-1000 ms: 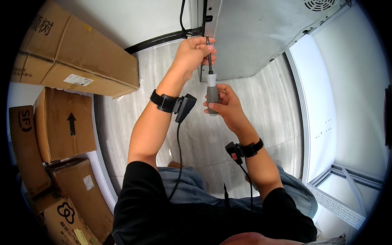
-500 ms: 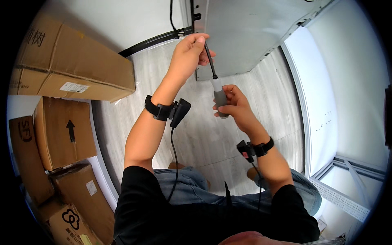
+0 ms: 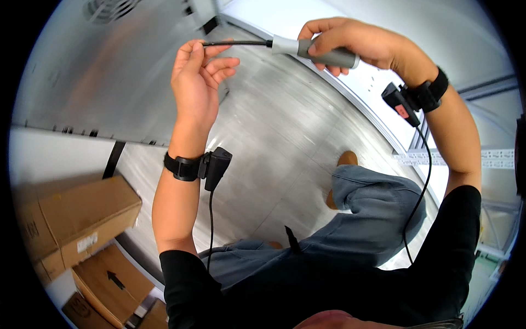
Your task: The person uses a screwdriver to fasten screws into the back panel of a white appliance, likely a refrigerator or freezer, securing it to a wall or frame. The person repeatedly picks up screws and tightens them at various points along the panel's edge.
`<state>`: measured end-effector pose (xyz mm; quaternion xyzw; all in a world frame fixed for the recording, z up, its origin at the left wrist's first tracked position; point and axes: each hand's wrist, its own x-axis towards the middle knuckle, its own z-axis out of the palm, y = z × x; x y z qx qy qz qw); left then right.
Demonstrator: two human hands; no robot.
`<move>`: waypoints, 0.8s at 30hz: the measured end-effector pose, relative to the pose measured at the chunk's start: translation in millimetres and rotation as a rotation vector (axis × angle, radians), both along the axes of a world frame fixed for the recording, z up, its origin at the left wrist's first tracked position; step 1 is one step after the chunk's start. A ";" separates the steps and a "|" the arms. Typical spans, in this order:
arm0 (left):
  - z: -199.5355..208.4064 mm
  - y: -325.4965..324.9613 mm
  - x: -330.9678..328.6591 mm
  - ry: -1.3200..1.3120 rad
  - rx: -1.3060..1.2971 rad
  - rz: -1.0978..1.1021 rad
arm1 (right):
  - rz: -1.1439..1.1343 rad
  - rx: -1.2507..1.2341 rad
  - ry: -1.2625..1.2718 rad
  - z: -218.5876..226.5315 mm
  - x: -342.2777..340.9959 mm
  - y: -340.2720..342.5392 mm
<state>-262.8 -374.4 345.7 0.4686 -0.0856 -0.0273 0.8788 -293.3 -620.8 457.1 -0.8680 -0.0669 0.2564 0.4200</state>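
Note:
A screwdriver [image 3: 285,45] with a grey handle, a pale collar and a long dark shaft is held nearly level across the top of the view, its handle to the right. My right hand [image 3: 364,41] is closed round the handle. At the shaft's far end, my left hand [image 3: 197,90] pinches the tip between thumb and forefinger, with the other fingers half curled below. What exactly sits at the pinched tip is hidden by the fingers. Behind my left hand stands a large grey metal panel [image 3: 98,77], apart from the screwdriver as far as I can judge.
Cardboard boxes [image 3: 98,211] are stacked at the lower left by the wall. A white perforated metal frame [image 3: 460,157] stands on the right. Grey wood-look floor [image 3: 268,131] lies below. Cables hang from the black wrist devices [image 3: 216,167] on both arms.
The view has turned right, so the metal panel and boxes sit further left. The screwdriver has swung from steep to nearly level, with my right hand raised to the upper right.

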 end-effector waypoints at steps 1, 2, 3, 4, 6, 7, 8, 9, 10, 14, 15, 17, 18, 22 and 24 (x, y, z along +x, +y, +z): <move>2.7 -27.1 3.3 0.001 0.005 -0.044 | -0.036 -0.037 -0.033 2.9 -4.6 -26.6; 4.8 -54.4 6.3 0.001 0.010 -0.082 | -0.075 -0.061 -0.058 2.9 -9.7 -54.7; 1.8 -77.5 12.7 0.007 0.014 -0.116 | -0.109 -0.060 -0.045 -3.7 -12.7 -79.0; -4.3 -101.9 19.4 0.037 0.021 -0.168 | -0.139 -0.058 -0.031 -10.6 -16.2 -103.7; -18.7 -150.2 27.9 0.080 0.104 -0.217 | -0.185 -0.021 0.011 -28.3 -20.4 -155.3; -25.0 -173.7 29.4 0.101 0.147 -0.236 | -0.217 0.007 0.041 -38.4 -22.6 -180.2; -29.7 -197.2 29.9 0.126 0.179 -0.253 | -0.236 0.036 0.067 -48.7 -23.2 -204.4; -38.2 -218.1 35.3 0.151 0.203 -0.272 | -0.261 0.062 0.101 -59.6 -22.4 -225.1; -48.7 -238.9 42.4 0.175 0.228 -0.292 | -0.281 0.080 0.105 -72.3 -21.5 -245.5; -84.6 -313.0 65.5 0.313 0.290 -0.274 | -0.474 0.198 0.119 -134.5 -28.6 -312.3; -94.8 -326.1 74.5 0.363 0.297 -0.244 | -0.553 0.250 0.147 -154.0 -33.2 -323.8; -116.5 -360.7 88.3 0.321 0.436 -0.226 | -0.714 0.383 0.134 -190.9 -57.0 -349.9; -135.5 -369.9 94.4 0.275 0.507 -0.261 | -0.798 0.491 0.176 -210.6 -67.1 -356.4; -185.2 -425.6 93.4 0.040 0.796 -0.233 | -0.994 0.678 0.179 -261.9 -95.4 -370.5; -202.9 -447.3 93.3 -0.079 0.894 -0.213 | -1.064 0.709 0.188 -271.7 -97.6 -369.2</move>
